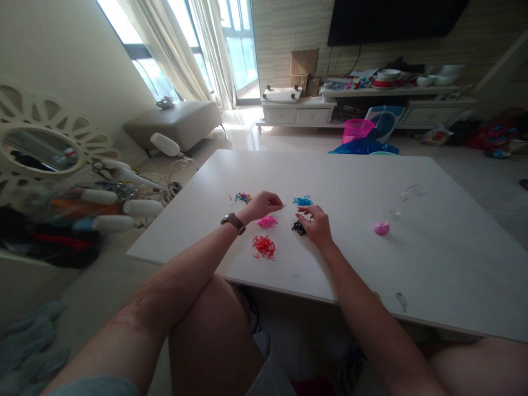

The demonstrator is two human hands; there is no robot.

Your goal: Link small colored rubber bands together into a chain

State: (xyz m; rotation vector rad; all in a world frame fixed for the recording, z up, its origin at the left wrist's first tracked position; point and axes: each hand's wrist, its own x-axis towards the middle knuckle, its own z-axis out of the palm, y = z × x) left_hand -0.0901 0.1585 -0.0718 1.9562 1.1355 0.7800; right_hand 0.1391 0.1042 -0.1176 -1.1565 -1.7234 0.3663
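My left hand (264,204), with a dark watch (234,223) on its wrist, pinches a tiny yellowish rubber band (283,205) above the white table (350,184). Below that hand lies a pink pile of rubber bands (268,221), and nearer to me a larger red pile (264,247). Behind the left wrist sits a mixed-colour pile (243,197). My right hand (317,223) hovers with thumb and forefinger apart, nothing visible between them. It partly covers a black pile (298,227); a blue pile (303,201) lies just beyond its fingers.
On the table's right side are a pink lump (381,228), a clear plastic piece (412,191) and a small clear item (401,301) by the front edge. Past the far edge stands a pink basket (357,130). A white lamp with several arms (142,208) is on the left.
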